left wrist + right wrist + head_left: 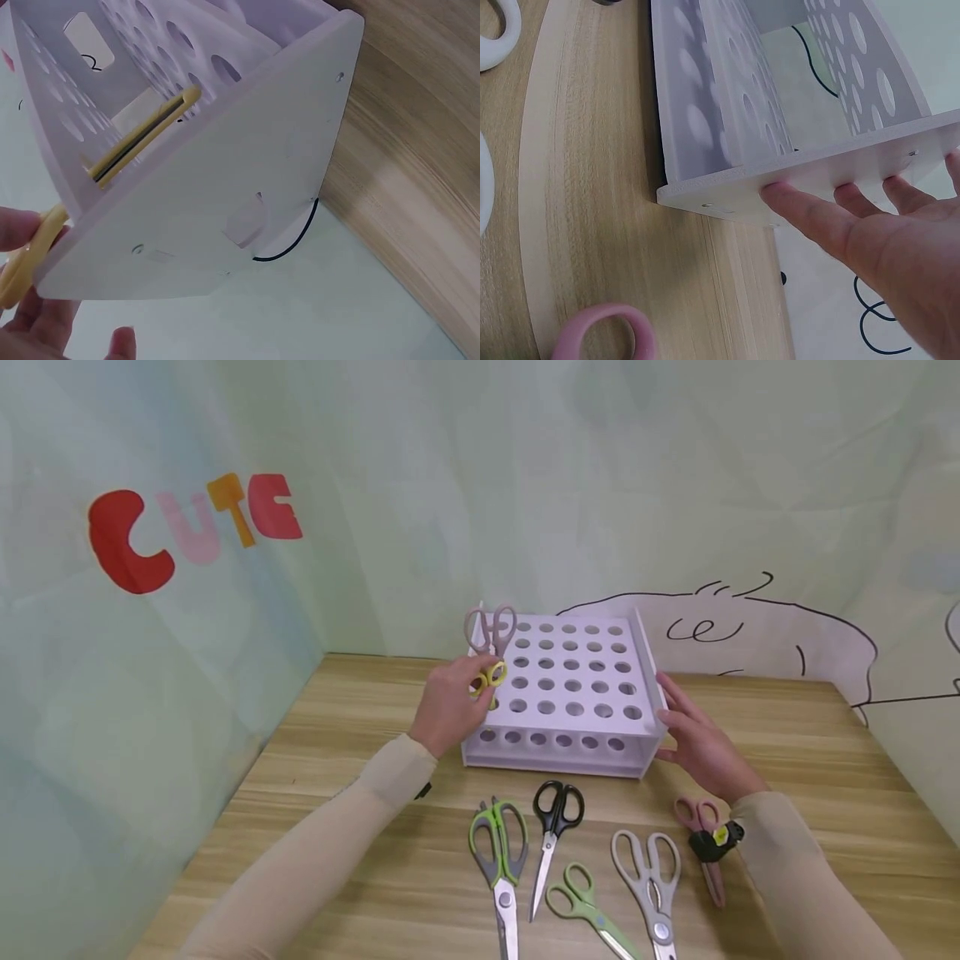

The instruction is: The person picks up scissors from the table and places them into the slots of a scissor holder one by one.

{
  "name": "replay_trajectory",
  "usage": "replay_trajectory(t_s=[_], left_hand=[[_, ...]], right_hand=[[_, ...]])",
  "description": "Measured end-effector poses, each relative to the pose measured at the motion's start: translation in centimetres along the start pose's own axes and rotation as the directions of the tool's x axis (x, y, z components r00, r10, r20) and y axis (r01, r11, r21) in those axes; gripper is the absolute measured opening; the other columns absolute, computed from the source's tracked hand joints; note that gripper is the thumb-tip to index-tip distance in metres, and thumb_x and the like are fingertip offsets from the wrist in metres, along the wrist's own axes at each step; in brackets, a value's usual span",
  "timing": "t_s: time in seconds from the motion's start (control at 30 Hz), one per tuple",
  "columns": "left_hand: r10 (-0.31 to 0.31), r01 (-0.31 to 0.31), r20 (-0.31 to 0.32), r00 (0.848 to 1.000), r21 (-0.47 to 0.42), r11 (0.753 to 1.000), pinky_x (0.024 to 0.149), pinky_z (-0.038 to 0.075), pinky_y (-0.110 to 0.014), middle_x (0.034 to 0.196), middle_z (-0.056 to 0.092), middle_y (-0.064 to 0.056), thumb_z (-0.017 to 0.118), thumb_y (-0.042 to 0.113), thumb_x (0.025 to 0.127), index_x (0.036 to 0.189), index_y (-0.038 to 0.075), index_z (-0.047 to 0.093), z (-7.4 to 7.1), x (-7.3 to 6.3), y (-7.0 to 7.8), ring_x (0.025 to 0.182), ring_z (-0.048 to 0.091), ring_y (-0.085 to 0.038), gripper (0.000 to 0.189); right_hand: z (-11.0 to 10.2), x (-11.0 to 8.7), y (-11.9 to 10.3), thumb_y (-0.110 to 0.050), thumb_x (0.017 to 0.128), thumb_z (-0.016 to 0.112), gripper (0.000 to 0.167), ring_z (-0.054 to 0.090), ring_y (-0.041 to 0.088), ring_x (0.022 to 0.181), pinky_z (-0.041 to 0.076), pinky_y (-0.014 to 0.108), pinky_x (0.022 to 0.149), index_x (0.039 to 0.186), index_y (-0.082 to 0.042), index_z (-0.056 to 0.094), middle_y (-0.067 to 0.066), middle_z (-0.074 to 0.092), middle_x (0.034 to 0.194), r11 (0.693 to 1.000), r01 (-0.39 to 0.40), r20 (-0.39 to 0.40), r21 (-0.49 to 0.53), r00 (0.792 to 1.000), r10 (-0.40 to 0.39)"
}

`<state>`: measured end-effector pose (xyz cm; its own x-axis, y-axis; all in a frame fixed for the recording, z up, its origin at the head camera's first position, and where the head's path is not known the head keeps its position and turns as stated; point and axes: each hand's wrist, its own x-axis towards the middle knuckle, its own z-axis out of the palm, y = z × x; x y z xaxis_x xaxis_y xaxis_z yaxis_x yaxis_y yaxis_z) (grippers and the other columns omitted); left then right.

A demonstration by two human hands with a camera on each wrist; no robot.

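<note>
A white perforated rack (559,720) with round holes in its tiers stands at the back of the table. My left hand (452,703) pinches yellow scissors (497,674) by the handles at the rack's left front corner. In the left wrist view their slim yellow-edged blade end (146,137) shows below the top tier, inside the left side panel (225,180). Dusty-pink scissors (501,628) stand upright behind them, handles up. My right hand (707,750) rests against the rack's right side panel, its fingertips (778,193) touching the outer face without curling round it.
In front of the rack lie green-grey scissors (506,897), black-handled scissors (550,839), light green scissors (581,902), grey-beige scissors (652,893) and pink scissors (714,881) beside the right wrist. A printed cloth wall (420,510) stands behind the table.
</note>
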<state>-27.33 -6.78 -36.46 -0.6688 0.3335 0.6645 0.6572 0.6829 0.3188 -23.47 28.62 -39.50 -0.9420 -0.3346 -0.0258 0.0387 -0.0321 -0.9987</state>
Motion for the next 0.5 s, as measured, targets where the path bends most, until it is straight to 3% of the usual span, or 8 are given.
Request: replay_trajectory(t_s=[0.3, 0.5], left_hand=[[0.032, -0.039, 0.065, 0.997, 0.118, 0.992, 0.097, 0.046, -0.053, 0.089, 0.07, -0.006, 0.075, 0.005, 0.085, 0.116, 0.003, 0.068, 0.19, -0.3, -0.05, 0.078, 0.063, -0.018, 0.032], [0.017, -0.031, 0.098, 0.995, 0.145, 0.989, 0.1, 0.042, -0.058, 0.09, 0.071, -0.007, 0.072, 0.005, 0.086, 0.115, 0.003, 0.068, 0.3, -0.4, -0.06, 0.083, 0.065, -0.02, 0.03]], right_hand=[[0.06, 0.1, 0.12, -0.03, 0.108, 0.04, 0.064, 0.0, 0.039, 0.148, 0.022, 0.072, 0.106, 0.16, -0.036, 0.002, 0.007, -0.011, 0.165, 1.0, 0.0, 0.0, 0.008, 1.0, 0.0], [0.08, 0.08, 0.15, -0.029, 0.108, 0.04, 0.064, 0.001, 0.039, 0.148, 0.022, 0.072, 0.106, 0.159, -0.036, 0.003, 0.007, -0.01, 0.165, 1.0, 0.0, -0.005, 0.006, 1.0, 0.0]])
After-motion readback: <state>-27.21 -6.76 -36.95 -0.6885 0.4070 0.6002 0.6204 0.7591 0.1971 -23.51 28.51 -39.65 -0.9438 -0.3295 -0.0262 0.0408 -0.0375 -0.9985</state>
